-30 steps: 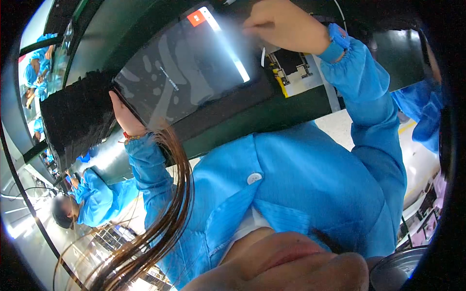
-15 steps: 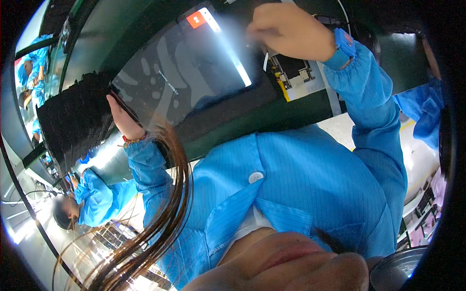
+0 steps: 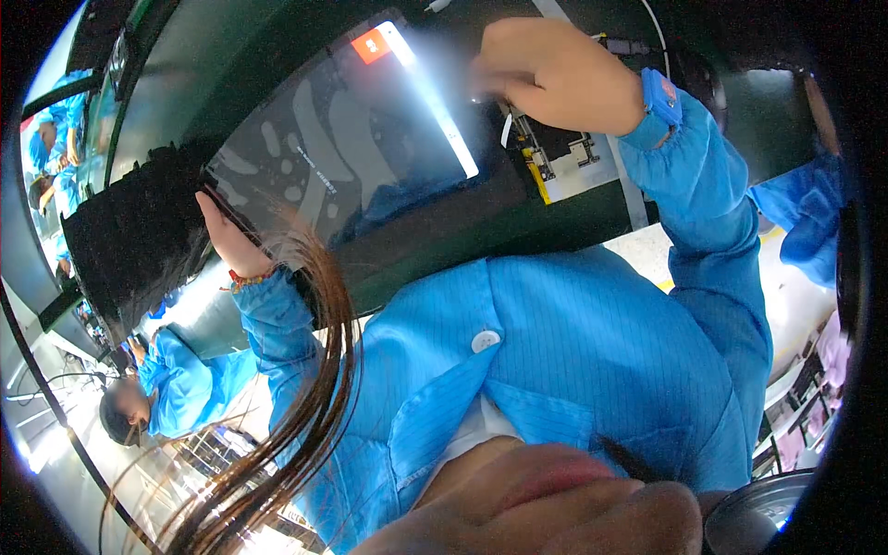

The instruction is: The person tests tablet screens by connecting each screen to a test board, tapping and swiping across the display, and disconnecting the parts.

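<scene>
A tablet (image 3: 370,139) with a lit, dark screen lies tilted in front of me; pale blotchy patches cover its left part, and a bright white strip runs down its right side. An orange-red sticker (image 3: 371,46) sits at its far corner. At the tablet's left edge, my left hand (image 3: 233,239) grips the rim, thumb showing and the other fingers hidden. My right hand (image 3: 564,79) hovers right of the screen, fingers curled and pinched together; a tiny shiny spot shows at the fingertips, but what they hold is unclear. Just below them is a thin white strip (image 3: 506,129).
Right of the tablet, partly under my right hand, lies a white board with metal parts and a yellow edge (image 3: 538,176). A white cable (image 3: 659,32) runs behind it. Black material (image 3: 134,240) stands at the left. Another person in blue (image 3: 199,375) sits at lower left.
My right hand has shifted slightly down, its fingers still pinched. My left hand stays at the tablet's edge. The whole view has moved a little.
</scene>
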Demonstrator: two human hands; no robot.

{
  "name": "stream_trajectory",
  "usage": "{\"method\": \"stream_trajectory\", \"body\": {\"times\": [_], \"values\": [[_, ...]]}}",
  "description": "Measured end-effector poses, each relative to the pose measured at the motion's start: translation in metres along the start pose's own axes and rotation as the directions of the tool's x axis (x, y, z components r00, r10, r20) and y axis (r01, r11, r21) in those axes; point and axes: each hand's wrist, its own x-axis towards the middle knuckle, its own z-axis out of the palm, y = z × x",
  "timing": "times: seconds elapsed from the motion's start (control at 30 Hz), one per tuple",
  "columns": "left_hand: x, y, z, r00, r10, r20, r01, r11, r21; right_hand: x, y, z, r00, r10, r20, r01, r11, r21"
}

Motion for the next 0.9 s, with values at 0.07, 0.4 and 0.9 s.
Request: {"method": "stream_trajectory", "body": {"times": [0.07, 0.4, 0.9], "values": [[0.007, 0.0, -0.008, 0.999, 0.035, 0.008, -0.036, 0.997, 0.068, 0.002, 0.004, 0.002, 0.995, -0.093, -0.045, 0.093, 0.996, -0.008], [-0.002, -0.003, 0.005, 0.999, 0.043, -0.023, -0.044, 0.998, -0.049, 0.012, 0.017, 0.003, 0.982, -0.174, -0.068, 0.169, 0.983, -0.07], [-0.005, 0.005, 0.006, 0.93, -0.135, 0.342, 0.21, 0.958, -0.194, 0.017, 0.006, -0.011, 0.995, 0.023, 0.099, -0.012, 0.994, -0.106]]}}
